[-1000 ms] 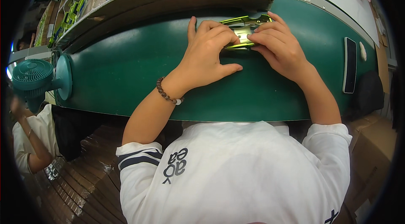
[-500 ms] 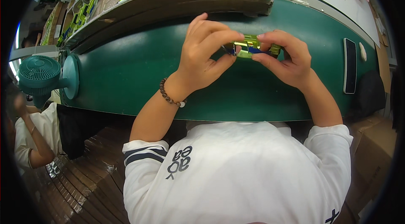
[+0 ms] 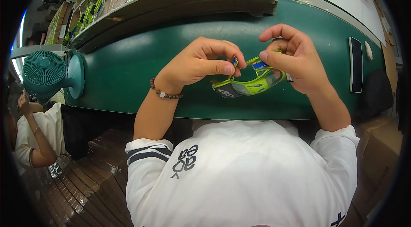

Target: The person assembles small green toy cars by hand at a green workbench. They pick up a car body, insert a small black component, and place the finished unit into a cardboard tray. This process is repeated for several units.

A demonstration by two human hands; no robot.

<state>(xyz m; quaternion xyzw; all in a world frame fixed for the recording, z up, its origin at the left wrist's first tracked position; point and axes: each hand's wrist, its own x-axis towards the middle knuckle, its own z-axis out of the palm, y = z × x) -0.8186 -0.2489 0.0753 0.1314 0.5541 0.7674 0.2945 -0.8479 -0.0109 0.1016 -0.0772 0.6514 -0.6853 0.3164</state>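
A shiny lime-green toy car body shell (image 3: 252,86), with window openings, a dark patch at its left end and blue areas, is held tilted above the green table. My right hand (image 3: 295,58) grips its right end between the thumb and curled fingers, the index finger raised off it. At the shell's left part, my left hand (image 3: 214,62) is closed in a pinch. A small blue bit shows between those fingertips; whether it belongs to the shell or is loose I cannot tell. A beaded bracelet circles my left wrist.
A cardboard box (image 3: 184,2) with several similar green shells in compartments stands along the far left. A teal fan (image 3: 45,73) is at the left table edge. On the right lie a phone (image 3: 355,64) and a small white object (image 3: 368,50). Another person (image 3: 40,137) sits at the left.
The shell has come nearer and turned, showing more of its side. My left hand has lowered and its raised fingers have curled in. My right index finger has lifted from the shell.
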